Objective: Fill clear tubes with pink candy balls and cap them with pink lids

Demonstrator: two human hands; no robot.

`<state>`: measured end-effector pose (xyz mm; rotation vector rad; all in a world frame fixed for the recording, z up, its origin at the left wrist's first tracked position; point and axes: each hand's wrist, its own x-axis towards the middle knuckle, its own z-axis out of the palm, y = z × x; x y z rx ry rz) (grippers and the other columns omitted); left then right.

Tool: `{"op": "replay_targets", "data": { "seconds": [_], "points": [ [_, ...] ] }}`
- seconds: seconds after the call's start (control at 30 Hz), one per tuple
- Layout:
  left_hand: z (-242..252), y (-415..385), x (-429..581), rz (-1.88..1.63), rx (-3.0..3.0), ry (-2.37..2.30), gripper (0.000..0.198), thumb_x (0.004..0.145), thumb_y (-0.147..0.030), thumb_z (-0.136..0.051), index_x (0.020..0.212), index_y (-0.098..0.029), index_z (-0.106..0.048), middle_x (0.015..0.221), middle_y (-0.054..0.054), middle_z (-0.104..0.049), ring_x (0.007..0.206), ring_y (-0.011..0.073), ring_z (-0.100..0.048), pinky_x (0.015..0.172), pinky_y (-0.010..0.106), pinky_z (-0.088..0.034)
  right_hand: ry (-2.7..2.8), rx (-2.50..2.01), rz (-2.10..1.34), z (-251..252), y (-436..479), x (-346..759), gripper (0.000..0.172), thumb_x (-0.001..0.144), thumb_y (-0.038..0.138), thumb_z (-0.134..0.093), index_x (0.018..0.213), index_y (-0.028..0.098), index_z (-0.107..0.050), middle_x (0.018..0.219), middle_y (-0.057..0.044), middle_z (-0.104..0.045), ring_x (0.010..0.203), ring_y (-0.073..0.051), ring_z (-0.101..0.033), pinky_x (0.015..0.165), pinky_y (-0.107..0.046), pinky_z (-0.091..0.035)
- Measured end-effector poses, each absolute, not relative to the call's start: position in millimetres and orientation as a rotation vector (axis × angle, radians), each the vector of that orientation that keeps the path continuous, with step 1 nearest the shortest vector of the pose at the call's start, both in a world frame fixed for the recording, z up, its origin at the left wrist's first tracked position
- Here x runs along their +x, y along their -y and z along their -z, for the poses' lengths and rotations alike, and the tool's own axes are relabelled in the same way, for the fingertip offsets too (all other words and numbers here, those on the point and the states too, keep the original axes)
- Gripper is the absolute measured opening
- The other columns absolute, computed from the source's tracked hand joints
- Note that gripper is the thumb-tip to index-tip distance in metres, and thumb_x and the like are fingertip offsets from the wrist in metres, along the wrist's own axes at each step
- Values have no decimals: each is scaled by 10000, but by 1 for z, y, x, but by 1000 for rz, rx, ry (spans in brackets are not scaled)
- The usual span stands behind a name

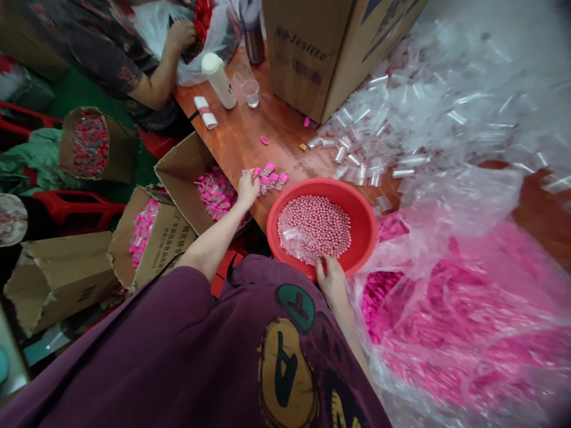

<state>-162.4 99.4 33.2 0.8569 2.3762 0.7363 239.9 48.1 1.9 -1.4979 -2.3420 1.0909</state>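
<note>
My left hand (248,189) is at the table's near left edge, its fingers closed around a small pink-capped tube (256,172). Beside it lie several more pink-capped tubes (273,180) filled with pale pink beads. A red plastic bowl (366,223) in front of me holds many round pink beads (323,223). Several clear empty tubes (297,242) lie on the beads at the bowl's near left. My right hand (331,274) reaches over the bowl's near rim with fingers curled at the beads; what is between the fingertips is too small to make out.
Clear tubes (379,131) are heaped at the back right. A large bag of pink caps (468,309) lies right of the bowl. Cartons (178,169) of filled tubes stand at the left. A big carton (307,59), a white bottle (219,80) and a co-worker's hand (182,37) are farther back.
</note>
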Motion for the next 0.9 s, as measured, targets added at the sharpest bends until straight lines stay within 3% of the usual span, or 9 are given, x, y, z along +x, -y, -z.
{"op": "replay_targets", "data": {
  "seconds": [0.1,0.27,0.4,0.53,0.7,0.83,0.9],
  "points": [
    [-18,-111,-154,-636,1035,-2306,518,1062,-210,-539,1548,-61,-636,1683,234,-594,1632,309,-488,1403,430,-299,2403,-1529,-1056,-4,-47,239,467,1049,383,-462,1247,103,-780,1217,-251,-839,1117,-338,-795,1037,-520,-637],
    [4,-140,-129,-203,1541,-2141,577,1100,-325,-538,1634,-111,-586,1866,211,-343,1793,402,-188,1447,664,-83,2515,-1586,-967,-8,-45,235,455,1067,349,-445,1227,113,-799,1206,-222,-853,1093,-306,-791,977,-435,-594],
    [22,-153,-136,-77,1657,-2068,615,1093,-362,-541,1668,-143,-562,1890,187,-284,1802,429,-116,1418,754,22,2604,-1634,-921,-10,-42,235,464,1084,350,-441,1266,120,-801,1212,-215,-854,1084,-302,-790,913,-404,-550],
    [27,-143,-158,-50,1613,-2148,644,1108,-417,-505,1690,-145,-544,1876,211,-309,1790,456,-151,1389,806,56,2663,-1642,-882,-13,-43,234,475,1087,366,-431,1240,129,-814,1159,-210,-865,1032,-311,-803,849,-402,-538],
    [12,-95,-201,-50,1336,-2308,634,1099,-381,-489,1680,-134,-544,1871,216,-317,1797,404,-164,1405,765,50,2673,-1592,-736,-8,-45,237,492,1090,386,-393,1146,169,-831,1062,-213,-870,924,-362,-830,757,-466,-585],
    [-2,-44,-230,-70,1178,-2441,562,1058,-331,-524,1573,-135,-635,1788,261,-461,1747,430,-316,1406,774,-53,2646,-1537,-656,2,-45,239,492,1097,397,-373,1096,261,-846,1055,-185,-876,889,-383,-852,715,-518,-638],
    [-7,-28,-239,-114,1104,-2486,488,1052,-325,-534,1484,-162,-695,1697,249,-584,1658,420,-470,1417,731,-112,2638,-1514,-632,5,-45,240,500,1087,397,-374,1061,268,-857,1023,-186,-874,864,-397,-855,679,-538,-654]
  ]
}}
